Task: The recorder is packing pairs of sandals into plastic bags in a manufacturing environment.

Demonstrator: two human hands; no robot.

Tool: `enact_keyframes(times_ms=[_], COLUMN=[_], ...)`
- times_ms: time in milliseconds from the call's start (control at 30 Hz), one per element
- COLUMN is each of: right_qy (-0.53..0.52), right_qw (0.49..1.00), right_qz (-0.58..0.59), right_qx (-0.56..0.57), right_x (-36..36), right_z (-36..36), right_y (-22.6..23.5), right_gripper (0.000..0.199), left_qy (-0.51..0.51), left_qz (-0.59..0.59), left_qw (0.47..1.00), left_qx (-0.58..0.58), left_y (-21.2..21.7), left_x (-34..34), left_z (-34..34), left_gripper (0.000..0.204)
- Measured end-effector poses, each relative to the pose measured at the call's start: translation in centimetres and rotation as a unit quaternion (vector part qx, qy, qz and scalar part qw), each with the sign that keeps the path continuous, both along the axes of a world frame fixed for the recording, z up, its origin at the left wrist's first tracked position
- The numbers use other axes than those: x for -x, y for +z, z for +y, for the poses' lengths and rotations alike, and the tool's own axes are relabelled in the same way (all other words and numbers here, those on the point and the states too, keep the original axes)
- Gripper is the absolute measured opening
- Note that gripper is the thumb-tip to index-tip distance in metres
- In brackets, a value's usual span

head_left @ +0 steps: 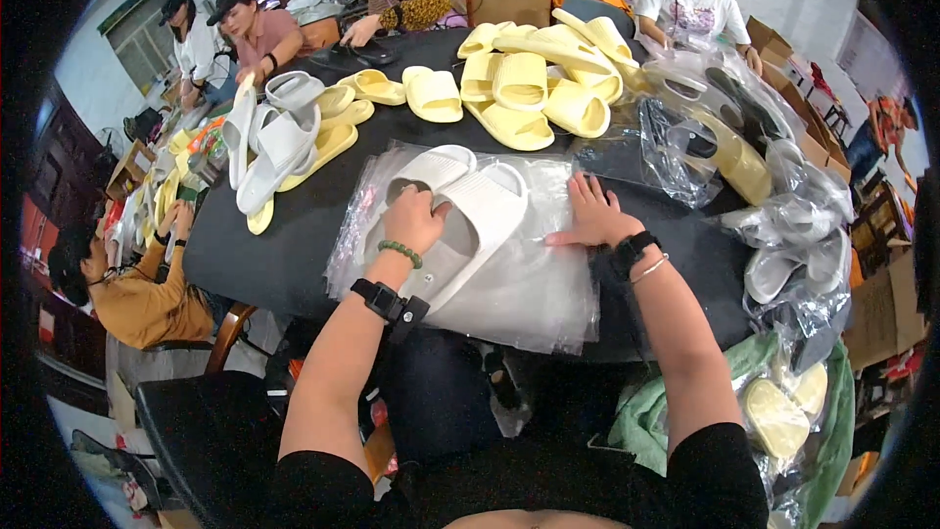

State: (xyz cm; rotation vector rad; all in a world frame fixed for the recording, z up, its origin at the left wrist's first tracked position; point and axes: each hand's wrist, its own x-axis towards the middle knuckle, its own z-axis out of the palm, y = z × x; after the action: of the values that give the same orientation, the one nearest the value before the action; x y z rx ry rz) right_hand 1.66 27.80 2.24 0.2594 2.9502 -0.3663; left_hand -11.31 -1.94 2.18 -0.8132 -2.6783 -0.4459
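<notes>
In front of me a pair of pale grey slide slippers (490, 198) lies on a stack of clear plastic bags (529, 304). My left hand (413, 222) is closed on the slippers, its fingers curled between the two straps; the fingertips are partly hidden. To the right, my right hand (599, 214) rests flat on the bags with fingers spread, holding nothing. The slippers' toes point away from me.
Loose yellow slippers (521, 80) are heaped at the table's far side, with grey slippers (279, 142) at left. Bagged slippers (798, 264) crowd the right edge. A green sack (641, 416) hangs below them. Several people work around the black table (264, 260).
</notes>
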Motion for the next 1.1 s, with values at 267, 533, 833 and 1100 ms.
enact_keyframes(times_ms=[267, 533, 833, 1100], right_qy=[0.009, 0.172, 0.164, 0.155], right_qw=[0.981, 0.982, 0.983, 0.984], right_qz=[0.173, 0.072, 0.079, 0.088], right_qx=[-0.083, -0.006, 0.015, 0.02], right_x=[-2.5, -8.5, -8.2, -9.0], right_z=[-2.1, -8.9, -8.7, -8.3], right_y=[2.2, 0.3, -1.6, -1.5], right_gripper=[0.127, 0.129, 0.132, 0.134], left_qy=[0.007, -0.035, 0.056, -0.053], left_qz=[0.017, -0.047, -0.01, -0.006], left_qw=[1.0, 0.996, 0.998, 0.994], left_qx=[-0.022, -0.067, -0.018, 0.1], left_y=[0.1, 0.2, 0.4, 10.5], left_x=[-0.2, 0.3, 4.4, 7.5], left_z=[-0.8, -2.1, -7.5, -4.3], left_gripper=[0.032, 0.036, 0.031, 0.021])
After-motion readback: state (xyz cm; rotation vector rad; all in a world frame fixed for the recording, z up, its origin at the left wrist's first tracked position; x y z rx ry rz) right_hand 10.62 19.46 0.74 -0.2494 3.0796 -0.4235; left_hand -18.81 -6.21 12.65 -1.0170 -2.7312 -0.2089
